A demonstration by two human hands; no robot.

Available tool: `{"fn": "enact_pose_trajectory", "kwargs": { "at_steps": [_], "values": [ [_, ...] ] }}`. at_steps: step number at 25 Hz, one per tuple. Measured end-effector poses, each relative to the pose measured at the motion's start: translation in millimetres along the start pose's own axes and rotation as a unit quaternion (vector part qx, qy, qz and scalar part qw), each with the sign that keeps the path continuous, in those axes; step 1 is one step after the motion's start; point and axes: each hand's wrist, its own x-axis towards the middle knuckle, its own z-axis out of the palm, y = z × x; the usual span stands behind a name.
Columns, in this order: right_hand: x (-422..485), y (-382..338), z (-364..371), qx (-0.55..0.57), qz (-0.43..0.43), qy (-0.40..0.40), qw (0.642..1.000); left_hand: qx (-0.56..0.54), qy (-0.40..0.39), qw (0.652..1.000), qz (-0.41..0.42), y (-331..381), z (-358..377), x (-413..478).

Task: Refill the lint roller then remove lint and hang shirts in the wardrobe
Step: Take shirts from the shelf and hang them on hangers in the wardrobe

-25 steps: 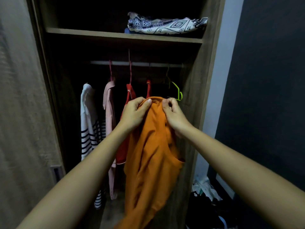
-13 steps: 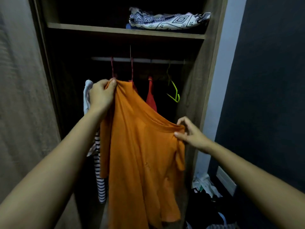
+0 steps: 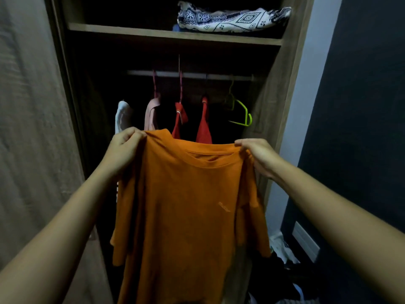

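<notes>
While the wardrobe [image 3: 274,88] stands open with its dark inside filling much of the view, an orange shirt [image 3: 186,205] hangs spread flat in front of it, held up by both shoulders below the rail [image 3: 192,75]. The shirt is a plain short-sleeved tee with a round ribbed neckline facing the camera. A small pale mark sits on its chest, soft creases run down the cloth, and its hem drops out of view at the bottom. Both sleeves hang loose at the sides.

Both bare forearms reach forward and up from the lower corners. The left hand [image 3: 125,148] is at the shirt's left shoulder, its fingers [image 3: 133,133] curled and pinching the cloth at the top edge. The right hand [image 3: 258,154] shows its back, slightly lower, its fingers [image 3: 243,142] bent over and clamped on the other shoulder.

Behind the shirt, a white garment [image 3: 121,115], a pink one [image 3: 151,115] and two red ones [image 3: 203,121] hang from the rail. A folded patterned cloth [image 3: 230,20] lies on the shelf [image 3: 153,34] above. An empty green hanger [image 3: 243,115] hangs at the rail's right end.
</notes>
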Motion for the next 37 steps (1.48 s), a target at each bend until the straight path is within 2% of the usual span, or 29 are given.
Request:
{"fn": "enact_pose_trajectory", "kwargs": {
  "at_steps": [1, 2, 4, 8, 10, 12, 16, 18, 22, 25, 27, 30, 32, 34, 37],
  "values": [
    [3.4, 3.7, 3.1, 0.043, 0.005, 0.029, 0.999, -0.01, 0.0, 1.0, 0.002, -2.2, 1.3, -1.3],
    [6.7, 7.5, 4.4, 0.032, 0.004, 0.045, 0.998, -0.021, 0.001, 1.0, 0.003, -4.8, 2.3, -2.0],
    [12.1, 11.2, 3.2, -0.077, -0.023, 0.039, 0.996, -0.031, 0.001, 0.999, 0.007, -12.0, 3.2, 0.1],
    [15.0, -1.5, -10.2, -0.282, -0.086, -0.114, 0.949, 0.03, 0.069, 0.997, -0.029, -34.4, 1.7, 15.8],
    [20.9, -8.0, -20.6, -0.374, -0.111, -0.122, 0.913, 0.025, 0.085, 0.995, -0.052, -39.7, 5.9, 23.1],
    [29.1, -14.4, -28.8, -0.44, -0.13, -0.106, 0.882, 0.02, 0.06, 0.996, -0.055, -40.8, 14.2, 28.8],
    [51.6, -32.0, -40.2, -0.492, -0.126, -0.096, 0.856, -0.048, -0.046, 0.998, -0.013, -28.4, 39.7, 52.6],
    [61.2, -38.5, -45.8, -0.56, -0.137, -0.092, 0.812, -0.063, -0.114, 0.991, 0.02, -17.1, 62.8, 69.5],
    [79.5, -28.8, -56.3, -0.705, -0.12, -0.111, 0.69, -0.061, -0.155, 0.98, 0.104, 12.7, 125.1, 97.1],
    [100.4, -12.3, -68.0, -0.761, -0.114, -0.091, 0.632, -0.109, -0.201, 0.971, 0.066, 31.9, 191.6, 132.0],
    [106.9, -6.6, -70.5, -0.777, -0.116, -0.072, 0.615, -0.169, -0.197, 0.966, -0.02, 43.5, 236.0, 162.1],
    [110.5, 0.3, -67.3, -0.791, -0.115, -0.044, 0.6, -0.139, -0.165, 0.972, -0.097, 58.7, 289.9, 193.2],
    [111.1, 2.8, -66.4, -0.797, -0.104, -0.038, 0.593, -0.152, -0.183, 0.959, -0.152, 67.0, 317.2, 200.2],
    [111.9, 2.6, -67.0, -0.8, -0.096, -0.033, 0.591, -0.127, -0.189, 0.96, -0.162, 69.8, 335.0, 205.4],
    [112.8, 2.2, -65.4, -0.81, -0.092, -0.029, 0.578, -0.101, -0.176, 0.971, -0.123, 62.6, 351.3, 229.8]
  ]
}}
